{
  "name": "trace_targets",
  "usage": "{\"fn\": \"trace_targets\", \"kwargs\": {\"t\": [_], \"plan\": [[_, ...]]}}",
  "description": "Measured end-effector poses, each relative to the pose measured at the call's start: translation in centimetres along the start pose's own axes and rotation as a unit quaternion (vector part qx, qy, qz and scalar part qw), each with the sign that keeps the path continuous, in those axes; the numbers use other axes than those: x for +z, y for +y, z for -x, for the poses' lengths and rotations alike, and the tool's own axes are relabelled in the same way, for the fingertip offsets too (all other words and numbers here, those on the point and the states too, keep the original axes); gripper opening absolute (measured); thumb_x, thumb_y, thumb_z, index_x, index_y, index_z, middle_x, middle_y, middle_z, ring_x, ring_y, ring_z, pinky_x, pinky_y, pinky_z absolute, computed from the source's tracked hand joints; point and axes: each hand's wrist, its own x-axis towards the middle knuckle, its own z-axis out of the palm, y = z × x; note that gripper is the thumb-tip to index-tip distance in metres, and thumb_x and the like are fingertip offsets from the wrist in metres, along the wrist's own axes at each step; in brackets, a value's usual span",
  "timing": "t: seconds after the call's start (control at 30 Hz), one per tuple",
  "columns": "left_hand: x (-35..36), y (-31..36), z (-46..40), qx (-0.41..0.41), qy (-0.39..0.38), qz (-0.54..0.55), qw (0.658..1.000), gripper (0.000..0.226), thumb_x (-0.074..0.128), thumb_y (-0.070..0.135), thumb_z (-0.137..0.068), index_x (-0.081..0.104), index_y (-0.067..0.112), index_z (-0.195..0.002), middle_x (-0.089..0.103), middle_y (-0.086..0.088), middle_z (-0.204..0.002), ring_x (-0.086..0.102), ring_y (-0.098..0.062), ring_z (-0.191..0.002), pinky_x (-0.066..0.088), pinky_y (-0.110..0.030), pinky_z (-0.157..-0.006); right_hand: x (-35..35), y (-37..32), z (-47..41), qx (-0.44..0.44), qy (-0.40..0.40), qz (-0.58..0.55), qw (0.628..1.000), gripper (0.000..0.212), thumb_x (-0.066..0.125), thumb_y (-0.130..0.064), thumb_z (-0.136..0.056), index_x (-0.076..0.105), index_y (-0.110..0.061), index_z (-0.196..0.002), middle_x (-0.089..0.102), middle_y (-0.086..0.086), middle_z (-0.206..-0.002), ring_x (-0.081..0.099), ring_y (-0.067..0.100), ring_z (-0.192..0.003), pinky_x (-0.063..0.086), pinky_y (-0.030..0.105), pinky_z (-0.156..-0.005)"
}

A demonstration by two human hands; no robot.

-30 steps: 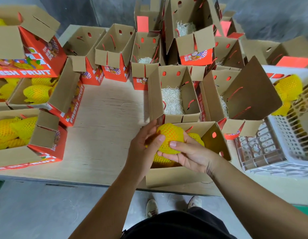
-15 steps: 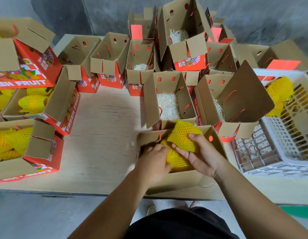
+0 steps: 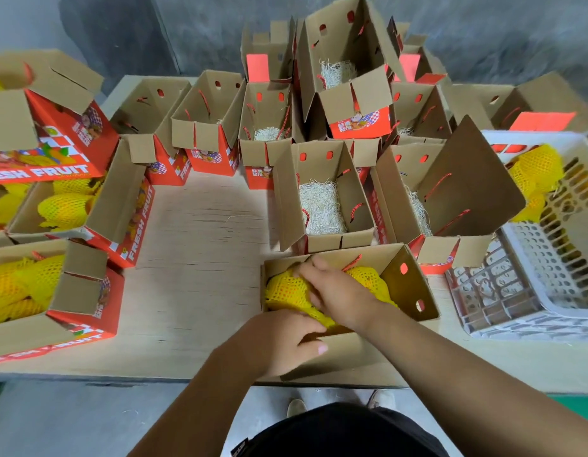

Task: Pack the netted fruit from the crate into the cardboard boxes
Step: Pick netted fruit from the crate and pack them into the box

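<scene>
Now the fingers of the right hand (image 3: 338, 291) are bent down over a yellow netted fruit (image 3: 287, 291) and grasp it at its top, inside the nearest cardboard box (image 3: 408, 285) in the lower middle of the frame. The left hand (image 3: 282, 341) lies at the near edge of the same box; its fingers curl against the near side of the fruit, the thumb lying over the box wall, but I cannot tell if they really grip it. A second netted fruit (image 3: 368, 280) shows behind the right hand, in the right part of this box.

Just above this box stands an open box with pale straw (image 3: 322, 209) on its bottom, and to the right of it another open box (image 3: 450, 192) with a big flap standing up. More open boxes (image 3: 206, 127) stand in rows toward the top of the frame, some with straw inside.

At the right edge of the frame is a white plastic crate (image 3: 533, 291) with holes in its walls, and some netted fruit (image 3: 536, 173) lies in it. At the left side, three red and brown boxes (image 3: 114, 206) already hold yellow netted fruit, and they carry the words FRESH FRUIT. All stand on a light wooden table (image 3: 200, 258).
</scene>
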Motion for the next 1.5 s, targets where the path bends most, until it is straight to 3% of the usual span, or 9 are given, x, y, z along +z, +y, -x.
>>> {"fn": "trace_targets", "kwargs": {"t": [0.1, 0.23, 0.37, 0.47, 0.67, 0.93, 1.23, 1.37, 1.5], "plan": [[-1.6, -0.3, -0.1, -0.005, 0.083, 0.053, 0.995, 0.022, 0.055, 0.044, -0.099, 0.069, 0.035, -0.114, 0.066, 0.021, -0.104, 0.059, 0.003, -0.098, 0.051, -0.025, -0.084, 0.7, -0.5, -0.3, 0.004, -0.032, 0.169, 0.985, 0.027, 0.058, -0.014, -0.090, 0.063, -0.022, -0.116, 0.054, 0.001, -0.116, 0.047, 0.026, -0.111, 0.042, 0.039, -0.094], [-3.8, 1.0, -2.4, -0.005, 0.172, 0.019, 0.985, 0.009, 0.056, 0.040, -0.097, 0.065, 0.041, -0.095, 0.060, 0.025, -0.089, 0.054, 0.006, -0.088, 0.039, -0.016, -0.074, -2.2, -0.5, 0.1, 0.014, -0.048, 0.117, 0.992, 0.021, 0.055, -0.021, -0.094, 0.066, -0.018, -0.111, 0.065, 0.000, -0.114, 0.052, 0.022, -0.116, 0.042, 0.037, -0.102], [-4.7, 6.4, -7.2, 0.047, 0.279, 0.145, 0.948, 0.010, 0.061, 0.032, -0.094, 0.067, 0.037, -0.098, 0.064, 0.029, -0.102, 0.058, 0.013, -0.097, 0.036, -0.002, -0.081, -7.6, 1.1, 4.8, 0.074, 0.186, -0.174, 0.964, 0.019, 0.062, -0.012, -0.093, 0.069, -0.021, -0.108, 0.070, -0.009, -0.103, 0.064, 0.007, -0.099, 0.051, 0.028, -0.087], [-5.3, 12.1, -12.0, 0.088, 0.264, 0.201, 0.939, 0.014, 0.061, 0.024, -0.099, 0.070, 0.034, -0.104, 0.069, 0.017, -0.106, 0.064, 0.002, -0.100, 0.050, -0.025, -0.090, -11.9, 3.7, 8.4, 0.114, 0.295, -0.214, 0.924, 0.026, 0.061, -0.010, -0.096, 0.067, -0.023, -0.118, 0.072, -0.013, -0.107, 0.067, 0.006, -0.101, 0.052, 0.024, -0.087], [-5.6, 24.2, -21.3, 0.135, 0.227, 0.299, 0.917, 0.019, 0.059, 0.014, -0.102, 0.071, 0.028, -0.108, 0.073, 0.010, -0.106, 0.067, -0.003, -0.104, 0.052, -0.027, -0.095, -20.7, 11.8, 14.5, 0.151, 0.402, -0.200, 0.881, 0.039, 0.060, -0.003, -0.096, 0.060, -0.024, -0.129, 0.067, -0.018, -0.112, 0.065, 0.001, -0.101, 0.048, 0.014, -0.083], [-4.1, 37.2, -35.6, 0.039, 0.252, 0.402, 0.879, 0.018, 0.053, 0.015, -0.104, 0.069, 0.021, -0.108, 0.068, 0.004, -0.109, 0.064, -0.005, -0.102, 0.040, -0.004, -0.065, -30.1, 22.5, 18.8, 0.203, 0.382, -0.220, 0.874, 0.042, 0.055, -0.015, -0.100, 0.052, -0.020, -0.142, 0.064, -0.004, -0.132, 0.061, 0.014, -0.121, 0.051, 0.035, -0.099], [-1.2, 40.3, -43.5, -0.015, 0.297, 0.488, 0.821, 0.019, 0.056, 0.026, -0.105, 0.075, 0.031, -0.105, 0.075, 0.017, -0.102, 0.070, 0.001, -0.094, 0.049, -0.026, -0.077, -33.5, 31.2, 20.0, 0.213, 0.296, -0.263, 0.893, 0.049, 0.048, -0.015, -0.102, 0.044, -0.028, -0.148, 0.056, 0.000, -0.145, 0.058, 0.019, -0.127, 0.050, 0.034, -0.104], [-0.6, 39.1, -44.2, 0.007, 0.321, 0.423, 0.847, 0.020, 0.053, 0.032, -0.107, 0.071, 0.040, -0.105, 0.074, 0.024, -0.100, 0.068, 0.005, -0.092, 0.047, -0.026, -0.075, -33.3, 33.6, 18.7, 0.207, 0.251, -0.299, 0.897, 0.052, 0.052, -0.028, -0.099, 0.040, -0.032, -0.150, 0.053, -0.005, -0.146, 0.054, 0.018, -0.132, 0.049, 0.041, -0.107], [-0.2, 33.3, -44.4, 0.012, 0.344, 0.012, 0.939, 0.022, 0.052, 0.039, -0.106, 0.066, 0.033, -0.121, 0.068, 0.018, -0.115, 0.063, -0.010, -0.108, 0.046, -0.033, -0.093, -31.7, 36.8, 17.6, 0.232, 0.199, -0.259, 0.916, 0.057, 0.052, -0.032, -0.097, 0.034, -0.039, -0.150, 0.048, -0.005, -0.142, 0.058, 0.015, -0.117, 0.053, 0.036, -0.091]]}}
